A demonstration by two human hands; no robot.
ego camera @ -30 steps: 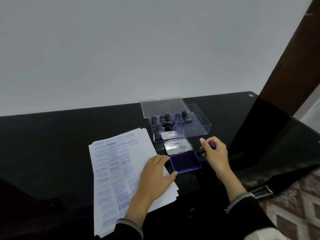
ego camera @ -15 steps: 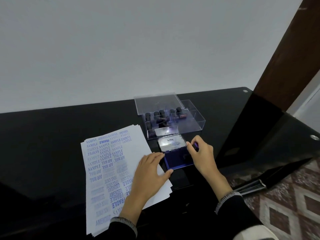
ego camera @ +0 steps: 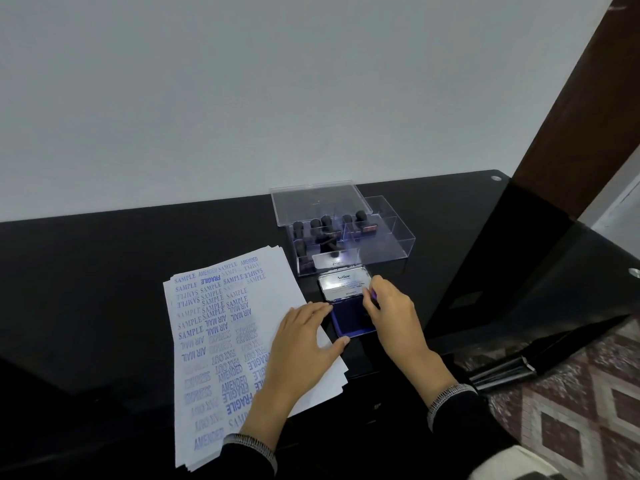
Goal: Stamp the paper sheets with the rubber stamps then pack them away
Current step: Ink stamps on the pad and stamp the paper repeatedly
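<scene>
Since a second ago the right hand (ego camera: 393,311) has come in from beside the ink pad (ego camera: 349,320) to over its blue well, fingers curled and pinching a small stamp (ego camera: 374,295) against the pad; only a purple sliver of the stamp shows between the fingers. Left hand (ego camera: 304,344) unchanged: spread flat, palm down, on the right edge of the paper sheets (ego camera: 221,341), thumb tip just beside the pad's near corner. The view sits a little lower and nearer than before. Sheets lie in a loose fanned stack at the near-left of the black surface (ego camera: 104,271), top sheet crowded with blue impressions reading SAMPLE, AIR MAIL, FRAGILE, AMENDED, FAX OUT, EXPRESS, some inverted, some faint. Pad's silver lid (ego camera: 341,284) is folded back, label up, touching the front of the clear box (ego camera: 377,244). Box stands open just behind, its lid (ego camera: 317,200) propped at the rear; dark-handled rubber stamps (ego camera: 323,225) stand in its left compartments. Their count and faces are hard to make out through reflections. The stamp's face is hidden by the hand.
</scene>
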